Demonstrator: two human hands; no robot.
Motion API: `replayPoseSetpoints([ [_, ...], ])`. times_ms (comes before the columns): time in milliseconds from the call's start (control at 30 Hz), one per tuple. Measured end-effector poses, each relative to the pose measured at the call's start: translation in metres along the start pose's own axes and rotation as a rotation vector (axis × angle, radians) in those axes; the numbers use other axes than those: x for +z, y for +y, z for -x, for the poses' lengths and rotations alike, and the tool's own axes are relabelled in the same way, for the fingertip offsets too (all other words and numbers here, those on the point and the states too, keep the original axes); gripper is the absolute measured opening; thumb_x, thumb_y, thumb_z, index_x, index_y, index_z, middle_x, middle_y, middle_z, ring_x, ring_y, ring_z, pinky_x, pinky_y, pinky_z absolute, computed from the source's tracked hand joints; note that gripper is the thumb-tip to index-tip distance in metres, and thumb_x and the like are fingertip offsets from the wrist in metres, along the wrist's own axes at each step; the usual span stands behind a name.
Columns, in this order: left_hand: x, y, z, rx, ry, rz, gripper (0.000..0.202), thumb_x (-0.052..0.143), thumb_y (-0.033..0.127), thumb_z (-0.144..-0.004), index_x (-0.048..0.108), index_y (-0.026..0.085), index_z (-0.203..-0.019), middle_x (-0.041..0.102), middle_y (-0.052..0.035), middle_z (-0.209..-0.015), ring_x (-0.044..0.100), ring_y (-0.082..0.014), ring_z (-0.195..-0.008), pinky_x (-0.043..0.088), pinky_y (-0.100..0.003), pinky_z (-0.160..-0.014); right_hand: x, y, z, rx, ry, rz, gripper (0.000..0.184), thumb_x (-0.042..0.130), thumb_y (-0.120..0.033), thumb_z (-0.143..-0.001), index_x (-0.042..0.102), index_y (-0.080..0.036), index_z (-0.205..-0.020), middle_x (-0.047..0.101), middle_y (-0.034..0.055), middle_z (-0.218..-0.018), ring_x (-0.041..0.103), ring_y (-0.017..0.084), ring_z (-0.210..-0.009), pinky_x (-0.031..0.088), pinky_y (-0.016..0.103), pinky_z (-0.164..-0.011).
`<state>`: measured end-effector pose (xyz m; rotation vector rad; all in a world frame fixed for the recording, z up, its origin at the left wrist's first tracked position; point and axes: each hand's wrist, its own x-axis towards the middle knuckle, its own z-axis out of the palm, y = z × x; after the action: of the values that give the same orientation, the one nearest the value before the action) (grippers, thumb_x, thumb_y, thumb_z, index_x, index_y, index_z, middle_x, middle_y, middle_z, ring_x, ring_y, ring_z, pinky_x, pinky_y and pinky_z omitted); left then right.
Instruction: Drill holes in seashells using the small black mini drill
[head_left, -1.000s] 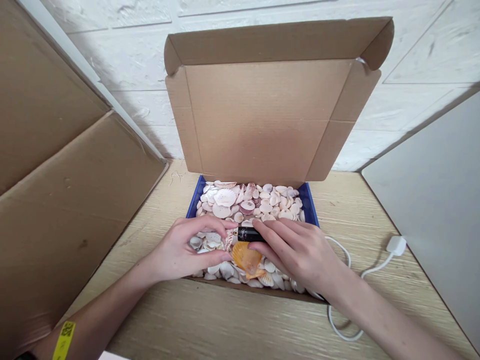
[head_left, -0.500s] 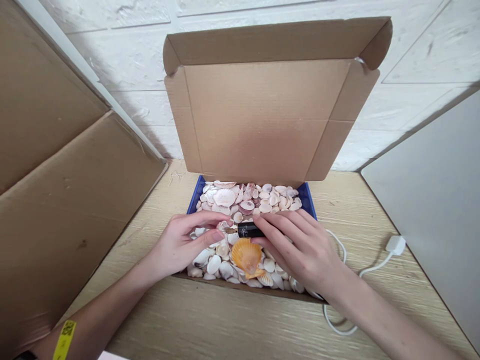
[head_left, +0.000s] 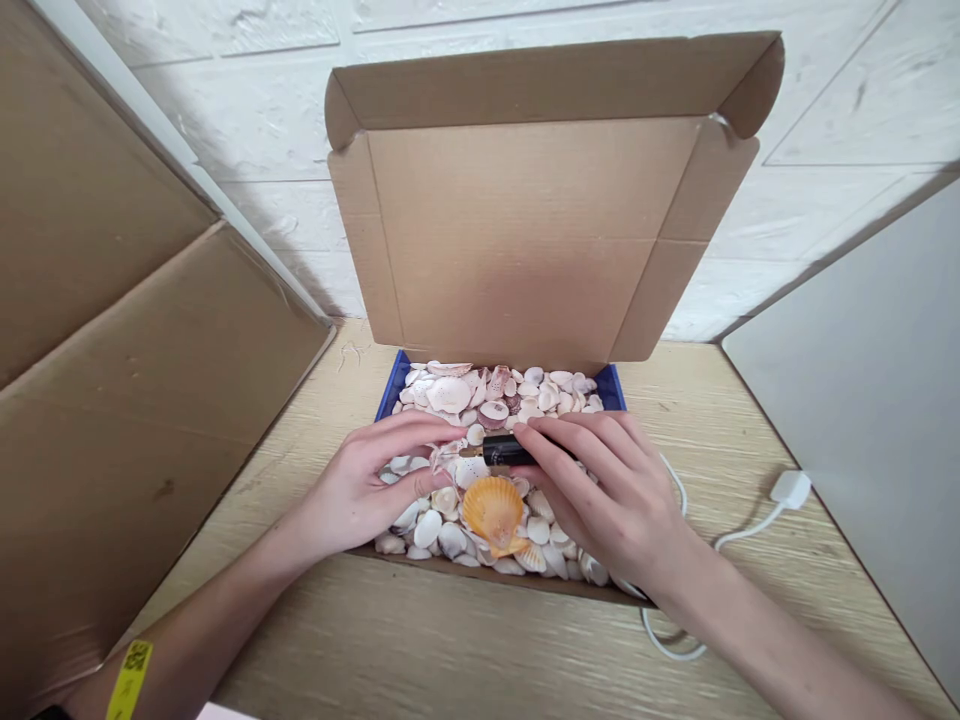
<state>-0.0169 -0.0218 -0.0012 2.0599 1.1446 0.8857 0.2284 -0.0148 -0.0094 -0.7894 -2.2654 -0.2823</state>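
Note:
Over the open box, my left hand (head_left: 364, 485) pinches a small pale seashell (head_left: 447, 456) between thumb and fingertips. Wrapped round a black handheld mini drill (head_left: 506, 450) is my right hand (head_left: 611, 485); the drill lies nearly level, its brass-coloured tip pointing left at the shell. Whether the tip touches the shell I cannot tell. Just below the drill, a large orange scallop shell (head_left: 493, 512) rests on many white and pinkish shells. They fill the blue-sided cardboard box (head_left: 390, 385), and my right fingers hide some of them.
The box's brown lid (head_left: 517, 230) stands raised against the white brick wall (head_left: 270, 120). A white cable (head_left: 739, 535) with a white plug runs over the wooden table (head_left: 360, 640) on the right. A cardboard panel (head_left: 150, 370) flanks the left, a grey panel (head_left: 862, 370) the right.
My right hand has shifted the drill slightly right and up, away from my left fingers. The shell in my left hand has tilted and shows more. The cable has moved a little left.

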Motion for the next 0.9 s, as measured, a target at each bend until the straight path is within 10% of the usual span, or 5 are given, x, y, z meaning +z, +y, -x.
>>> replayPoseSetpoints([
  [433,0.0008,-0.0006,0.0030,-0.206,0.036,0.070,0.030,0.066,0.026,-0.085,0.069,0.024,-0.114,0.071,-0.0038,-0.119,0.067,-0.0209,-0.108,0.056,-0.029,-0.091,0.0002,0.0022,0.0001,0.074,0.049,-0.014,0.028,0.061,-0.019,-0.087,0.057,-0.016,-0.114,0.070,0.0098,-0.096,0.061,0.020,-0.086,0.048,0.034,-0.072],
  [900,-0.0016,0.0065,-0.0002,-0.114,-0.005,0.028,0.032,0.063,0.019,-0.085,0.069,0.028,-0.115,0.073,-0.0010,-0.112,0.072,-0.0187,-0.092,0.058,-0.027,-0.080,-0.0020,0.0010,-0.0037,0.065,0.036,-0.020,0.027,0.060,-0.020,-0.088,0.058,-0.016,-0.114,0.070,0.0091,-0.094,0.062,0.020,-0.084,0.048,0.033,-0.071],
])
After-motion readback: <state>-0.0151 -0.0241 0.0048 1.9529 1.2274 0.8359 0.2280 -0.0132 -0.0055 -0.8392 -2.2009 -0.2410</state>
